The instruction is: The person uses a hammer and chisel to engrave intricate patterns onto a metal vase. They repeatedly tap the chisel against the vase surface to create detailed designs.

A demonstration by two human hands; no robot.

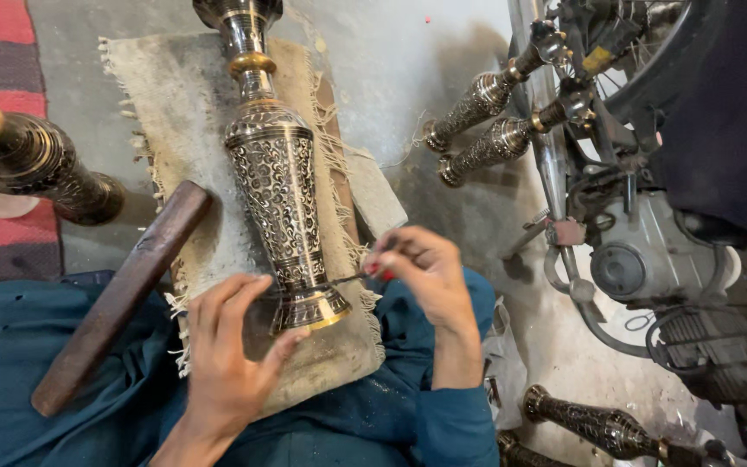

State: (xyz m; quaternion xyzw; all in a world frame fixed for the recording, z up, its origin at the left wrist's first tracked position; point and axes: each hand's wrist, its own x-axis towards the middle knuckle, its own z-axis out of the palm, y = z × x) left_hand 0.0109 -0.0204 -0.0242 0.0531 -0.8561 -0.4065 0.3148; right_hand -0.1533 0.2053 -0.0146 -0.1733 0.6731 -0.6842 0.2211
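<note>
Left hand: the left hand (231, 346) is lying with fingers spread against the base of the engraved metal vase (280, 186), steadying it.
Right hand: the right hand (421, 268) is pinching a thin tool (352, 278) whose tip is touching the vase near its base.
Vase: it is lying on a frayed cloth (166, 95) across the lap, between both hands, neck pointing away.
Beside: a wooden stick (123, 294) is resting to the left.
Farther: two similar engraved pieces (486, 121) are leaning on the floor.
</note>
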